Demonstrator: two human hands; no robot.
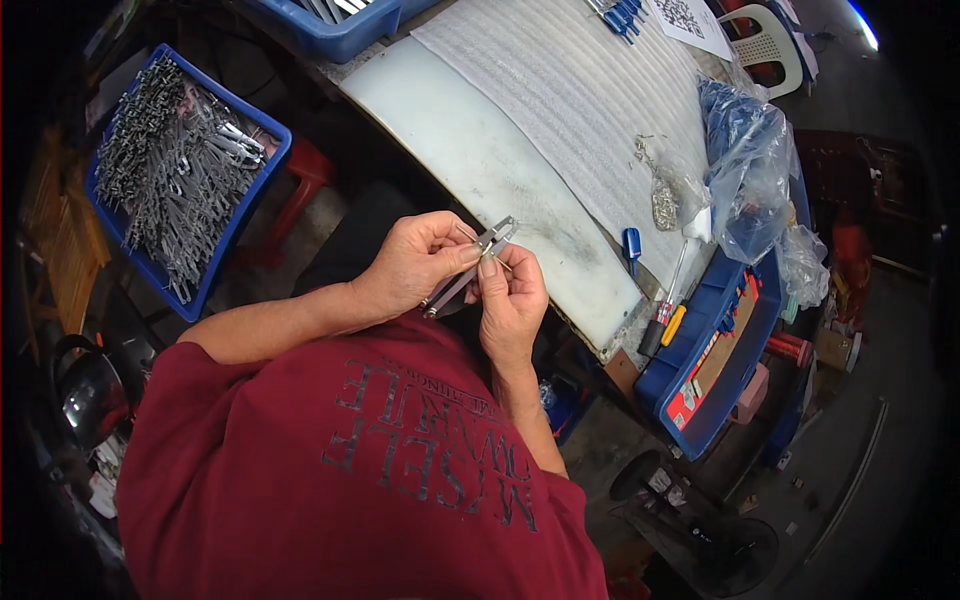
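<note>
Hands meet in front of a red shirt, both pinched on one slim grey metal part (468, 270). Left hand (415, 265) grips its middle; right hand (510, 300) steadies the forked upper end with thumb and fingertips. It looks light, stiff and hard-edged, best held along its flat sides. Beyond lies a white table (480, 170) with ribbed foam sheet (580, 100), a screwdriver (665, 305), and a blue crate (215, 255) heaped with similar grey parts.

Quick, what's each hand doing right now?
Left hand: closed on the metal part.
Right hand: fingers pinching the same metal part.
</note>
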